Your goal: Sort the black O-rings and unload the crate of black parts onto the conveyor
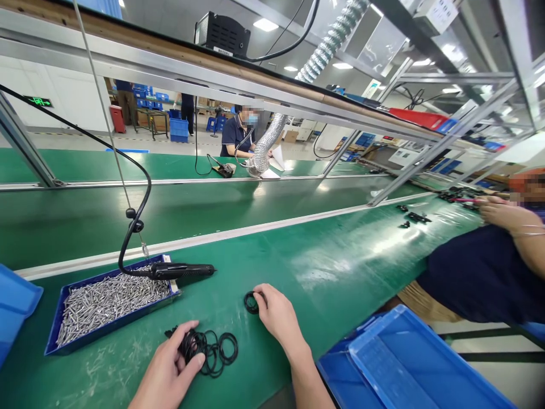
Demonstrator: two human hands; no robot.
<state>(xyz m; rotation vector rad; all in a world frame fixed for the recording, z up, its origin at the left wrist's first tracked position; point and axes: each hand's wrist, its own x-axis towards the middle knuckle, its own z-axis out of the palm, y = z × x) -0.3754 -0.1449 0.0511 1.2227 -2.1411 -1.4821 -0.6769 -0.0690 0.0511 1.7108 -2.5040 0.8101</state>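
Observation:
My left hand (pixel 172 363) curls its thumb and fingers around part of a loose pile of thin black rubber rings (pixel 213 355) on the green bench. Several rings spill out to the right of the fingers. To the right and a little farther off, my right hand (pixel 276 312) pinches a small bunch of black rings (pixel 251 303) at the bench surface. How many rings it holds I cannot tell. Left of the pile stands a blue tray (pixel 114 324) full of small metal pins or screws. A black electric screwdriver (pixel 183 271) lies across the tray's right end.
A blue bin (pixel 409 363) stands at the lower right, and another blue bin (pixel 17 307) at the left edge. The screwdriver hangs on a cord and wire. Black parts (pixel 417 217) lie near a co-worker's hand (pixel 498 211). Another person (pixel 234 133) sits across the bench.

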